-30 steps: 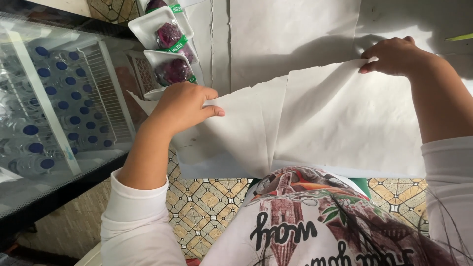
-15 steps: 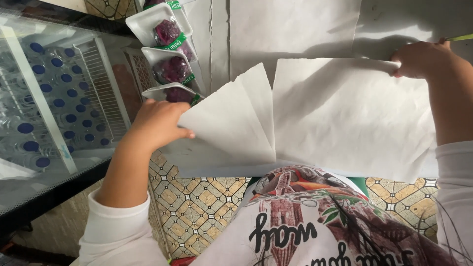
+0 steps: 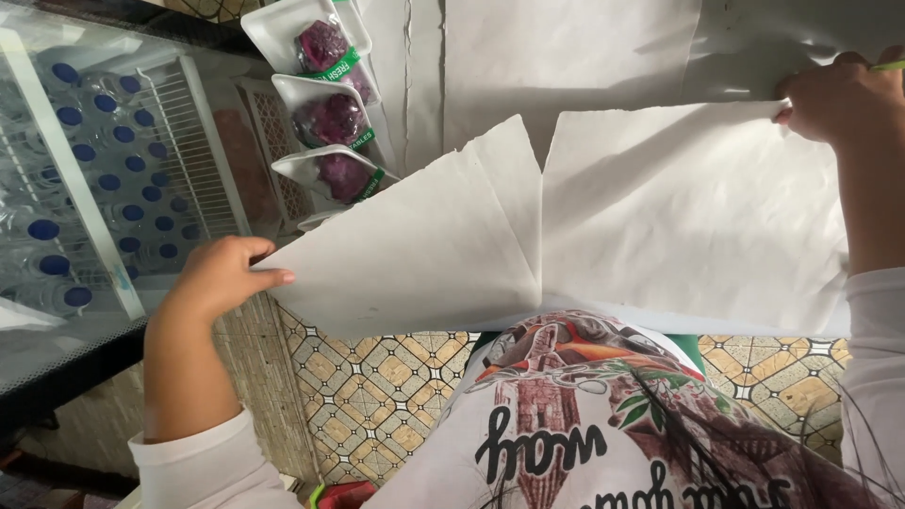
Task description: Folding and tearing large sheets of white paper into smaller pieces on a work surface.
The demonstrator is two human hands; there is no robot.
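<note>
A large white paper sheet [image 3: 660, 217] hangs folded between my two hands, with a crease running down its middle. My left hand [image 3: 222, 273] pinches the sheet's left corner, low and close to the glass-topped cooler. My right hand [image 3: 839, 99] grips the sheet's upper right corner, and a thin green stick [image 3: 886, 66] pokes out beside it. More white paper sheets [image 3: 566, 57] lie flat on the surface beneath.
Three white foam trays of purple produce under film [image 3: 325, 108] sit in a row at the upper left. A glass-topped cooler [image 3: 94, 160] full of blue-capped bottles is on the left. Patterned floor tiles [image 3: 396, 377] show below.
My left hand has pulled the paper's left corner down and leftward, away from the trays. The fold has opened wider, and my right hand has shifted right and slightly up.
</note>
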